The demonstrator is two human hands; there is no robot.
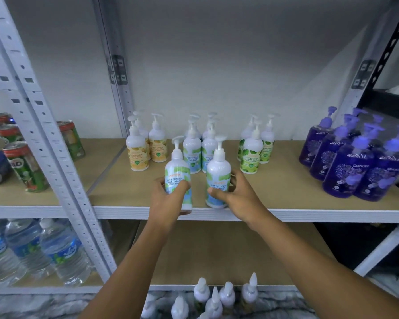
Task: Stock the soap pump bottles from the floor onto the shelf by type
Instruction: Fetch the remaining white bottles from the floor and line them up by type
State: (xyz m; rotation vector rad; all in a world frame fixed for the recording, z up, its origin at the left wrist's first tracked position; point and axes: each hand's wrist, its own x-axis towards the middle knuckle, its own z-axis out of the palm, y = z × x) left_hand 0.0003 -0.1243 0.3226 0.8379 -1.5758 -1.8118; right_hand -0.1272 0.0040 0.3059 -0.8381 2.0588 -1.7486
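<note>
The left hand (168,196) curls round a tilted bottle (177,166) at the front edge of the shelf (286,203). Its label reads "ANTIBACTERIAL HAND WASH COOL MI…". The right hand (237,194) grips a matching upright bottle (218,171) standing on the shelf. Just behind are blue-label bottles (200,153), with yellow-label bottles (145,150) to their left, green-label bottles (253,150) to their right and purple bottles (352,164) far right. Floor bottles (214,298) wait below.

The tan shelf (286,180) carries blue-label bottles (192,155) just beyond the left hand (168,196) and right hand (237,194). Yellow-label bottles (137,155) stand beyond and left, green-label bottles (251,155) beyond and right, and purple bottles (346,171) well right. The right-hand bottle (218,176) stands at the front edge, and the left-hand bottle (177,171) tilts there.
</note>
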